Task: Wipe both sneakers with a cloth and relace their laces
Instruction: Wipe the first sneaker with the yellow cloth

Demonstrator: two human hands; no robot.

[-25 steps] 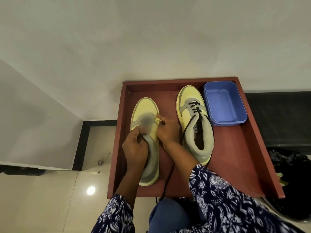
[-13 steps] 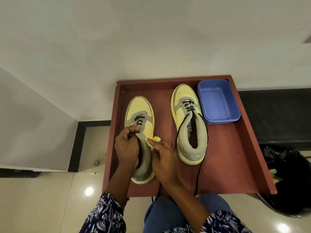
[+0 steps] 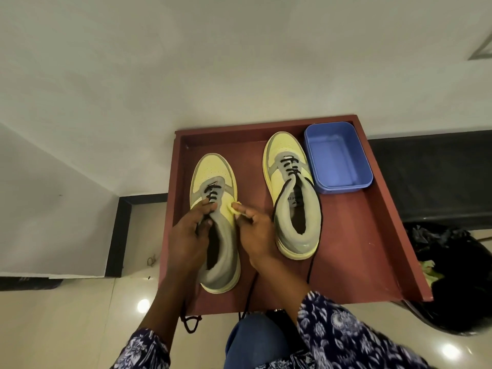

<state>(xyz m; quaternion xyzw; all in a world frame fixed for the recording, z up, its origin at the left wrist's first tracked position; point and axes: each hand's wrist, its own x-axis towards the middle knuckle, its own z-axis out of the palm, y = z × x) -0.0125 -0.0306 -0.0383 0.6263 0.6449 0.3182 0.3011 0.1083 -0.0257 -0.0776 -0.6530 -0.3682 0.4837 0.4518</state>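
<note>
Two sneakers lie toe-away on a red tray, hands working the left one.

Both the left sneaker (image 3: 213, 182) and the right sneaker (image 3: 292, 198) run lengthwise, heels toward the person, on the tray (image 3: 354, 249). The left hand (image 3: 189, 235) curls around the left sneaker's tongue and black lace (image 3: 211, 194). The right hand (image 3: 255, 235) pinches a small yellow cloth (image 3: 235, 207) against that shoe's side. A blue tub (image 3: 338, 158) stands just beside the right sneaker's toe; whether it holds anything cannot be told.
</note>
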